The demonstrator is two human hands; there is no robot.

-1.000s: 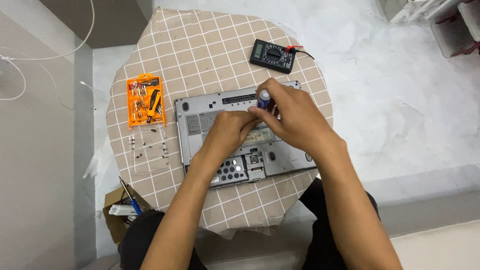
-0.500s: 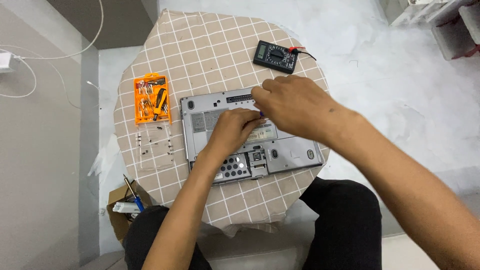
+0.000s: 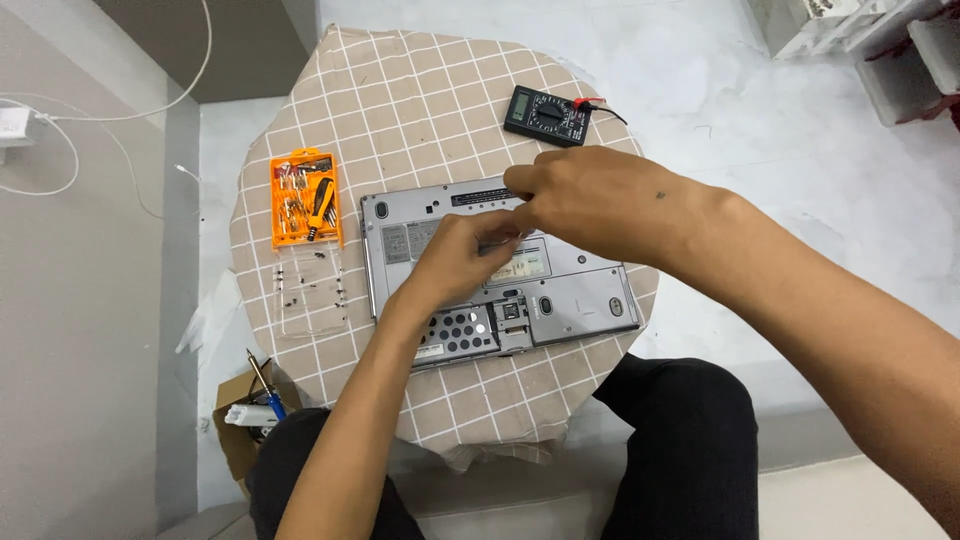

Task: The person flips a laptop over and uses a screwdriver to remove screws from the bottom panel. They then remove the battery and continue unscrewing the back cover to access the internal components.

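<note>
**Two hands meet over an upturned grey laptop**

While the left hand (image 3: pixel 455 258) lies curled on the middle of the laptop (image 3: pixel 500 270), fingers bent down onto the smooth grey underside, the right hand (image 3: pixel 590 200) reaches across from the right and hovers over the back edge. Its thumb and forefinger are drawn together at the tip, as if pinching something small; whether anything sits between them cannot be told. The two hands nearly touch above a rectangular cover panel.

The laptop rests bottom-up on a round table (image 3: pixel 400 110), slightly skewed, its matte plastic shell broken by a perforated metal plate at the near left corner, a dark ribbed vent strip along the far edge, and several small rounded latches. The table wears a beige cloth printed with a white grid, hanging in soft folds at the near rim.

Left of the laptop lies an orange bit case (image 3: pixel 305 198), rectangular, with rows of thin metal bits and a stubby black-and-orange driver. Just below it a clear plastic lid (image 3: pixel 310 295) lies flat with tiny dark screws scattered over it. At the far right of the table sits a black multimeter (image 3: pixel 545 115), boxy, with a round dial and red lead. Dark trousers show beneath the table's near edge.
</note>
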